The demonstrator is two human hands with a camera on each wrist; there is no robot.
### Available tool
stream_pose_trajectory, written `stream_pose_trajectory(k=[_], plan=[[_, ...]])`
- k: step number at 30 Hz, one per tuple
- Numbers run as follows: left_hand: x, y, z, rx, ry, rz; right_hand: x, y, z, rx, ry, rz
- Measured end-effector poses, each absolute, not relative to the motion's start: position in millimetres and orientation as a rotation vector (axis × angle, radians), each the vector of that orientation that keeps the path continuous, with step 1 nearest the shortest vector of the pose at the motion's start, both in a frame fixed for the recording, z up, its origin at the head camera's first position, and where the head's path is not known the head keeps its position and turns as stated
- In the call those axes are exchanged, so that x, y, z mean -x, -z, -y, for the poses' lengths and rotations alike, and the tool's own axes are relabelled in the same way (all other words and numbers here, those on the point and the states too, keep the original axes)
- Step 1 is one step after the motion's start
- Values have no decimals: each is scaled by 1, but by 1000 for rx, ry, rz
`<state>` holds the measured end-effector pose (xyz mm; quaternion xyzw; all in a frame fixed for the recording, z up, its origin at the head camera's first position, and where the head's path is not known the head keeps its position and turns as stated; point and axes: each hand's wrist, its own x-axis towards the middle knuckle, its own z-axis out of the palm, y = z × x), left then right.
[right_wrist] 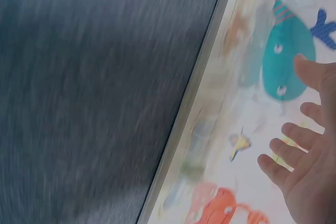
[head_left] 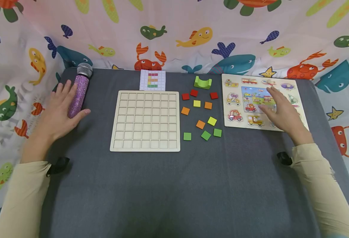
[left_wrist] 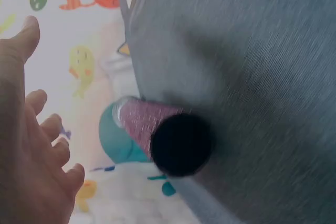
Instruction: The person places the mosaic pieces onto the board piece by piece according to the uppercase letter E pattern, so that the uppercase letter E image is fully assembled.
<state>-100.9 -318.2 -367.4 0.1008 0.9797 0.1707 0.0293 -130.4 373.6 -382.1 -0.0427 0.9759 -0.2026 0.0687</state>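
I have the left hand (head_left: 58,110) spread, empty, beside the microphone (head_left: 80,89), the right hand (head_left: 284,115) likewise above the puzzle (head_left: 247,96): probably the reaching step; the next move calls for gripping each

A glittery purple microphone (head_left: 80,92) with silver mesh head (head_left: 85,69) is lying aslant near the left hand (head_left: 60,114); a pale vehicle-picture puzzle board (head_left: 250,95) is lying flat beneath the right hand (head_left: 285,115).
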Motion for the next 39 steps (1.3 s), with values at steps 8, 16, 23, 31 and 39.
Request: stream_pose_trajectory(k=[8,16,23,31,39], plan=[[81,383,296,-354,-545,-3006,124,384,-343,272,700,-2952],[67,396,269,-443,-563,-2968,123,390,-316,432,796,-2992],[56,408,256,-563,-573,-2846,133,392,-282,567,903,-2958],[47,416,256,-596,-582,-2759,151,396,-229,718,898,-2865],[48,416,256,-607,-569,-2741,169,400,-184,853,783,-2825]])
